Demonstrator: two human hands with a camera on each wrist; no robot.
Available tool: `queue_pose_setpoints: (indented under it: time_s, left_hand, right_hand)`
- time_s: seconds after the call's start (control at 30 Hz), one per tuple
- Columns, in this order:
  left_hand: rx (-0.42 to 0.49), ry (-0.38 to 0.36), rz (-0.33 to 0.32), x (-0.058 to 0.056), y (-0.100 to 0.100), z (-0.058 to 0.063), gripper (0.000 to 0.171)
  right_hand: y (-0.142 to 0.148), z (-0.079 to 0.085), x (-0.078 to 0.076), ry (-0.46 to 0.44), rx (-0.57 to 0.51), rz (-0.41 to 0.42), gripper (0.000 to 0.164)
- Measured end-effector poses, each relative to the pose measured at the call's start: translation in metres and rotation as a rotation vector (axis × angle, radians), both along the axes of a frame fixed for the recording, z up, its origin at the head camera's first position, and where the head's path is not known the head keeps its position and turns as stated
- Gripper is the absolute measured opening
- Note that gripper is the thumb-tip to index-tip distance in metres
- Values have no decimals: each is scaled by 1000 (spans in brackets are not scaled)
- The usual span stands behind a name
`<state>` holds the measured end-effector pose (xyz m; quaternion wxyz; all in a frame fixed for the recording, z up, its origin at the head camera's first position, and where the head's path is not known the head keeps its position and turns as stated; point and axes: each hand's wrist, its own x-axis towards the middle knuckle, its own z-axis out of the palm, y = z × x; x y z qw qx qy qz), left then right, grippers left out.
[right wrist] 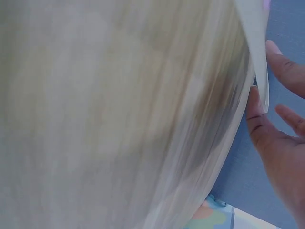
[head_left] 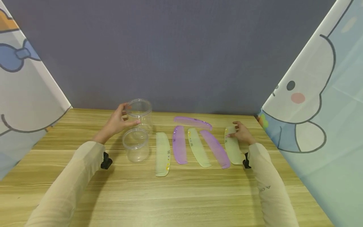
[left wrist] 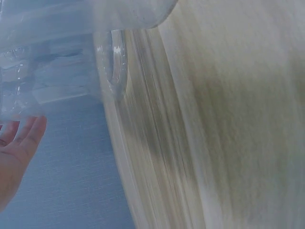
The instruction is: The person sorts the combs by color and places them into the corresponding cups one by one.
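In the head view, my left hand (head_left: pixel 117 119) curves its fingers and thumb around the rear clear plastic jar (head_left: pixel 145 121). Its fingertips meet the jar wall in the left wrist view. Just in front stands a second clear jar (head_left: pixel 137 154), open at the top. On the far right, my right hand (head_left: pixel 241 133) grips a pale green comb (head_left: pixel 233 151) near its upper end, thumb at the left edge. That comb (right wrist: pixel 257 52) appears nearly edge-on between thumb and fingers in the right wrist view.
Between the hands lie a green comb (head_left: pixel 163 154), a purple comb (head_left: pixel 179 146), another green comb (head_left: pixel 198 148) and a slanted purple comb (head_left: pixel 216 149). A further purple comb (head_left: pixel 193 121) lies crosswise behind them. A grey panel (head_left: pixel 181 56) borders the wooden table (head_left: pixel 158 201) at the back.
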<state>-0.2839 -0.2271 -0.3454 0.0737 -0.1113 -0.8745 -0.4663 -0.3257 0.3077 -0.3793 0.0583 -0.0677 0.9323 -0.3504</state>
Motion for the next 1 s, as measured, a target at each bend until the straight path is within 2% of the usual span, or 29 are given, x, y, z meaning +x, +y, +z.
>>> queue_pose_setpoints:
  time_s: [0.27,0.67,0.83,1.0]
  left_hand:
    - [9,-3,-1,1,-1,-2,100]
    - [-2,5,-5,1,0,0,98]
    - [-5,13,-9,0,0,0,98]
    - [-8,19,-10,-1,0,-1,97]
  right_hand:
    - [0,3,2,-18,-79,-25,74]
    - [-3,11,5,56,-158,-70,54]
    - [-3,16,4,42,-216,-96,53]
    - [-2,26,6,31,-238,-81,53]
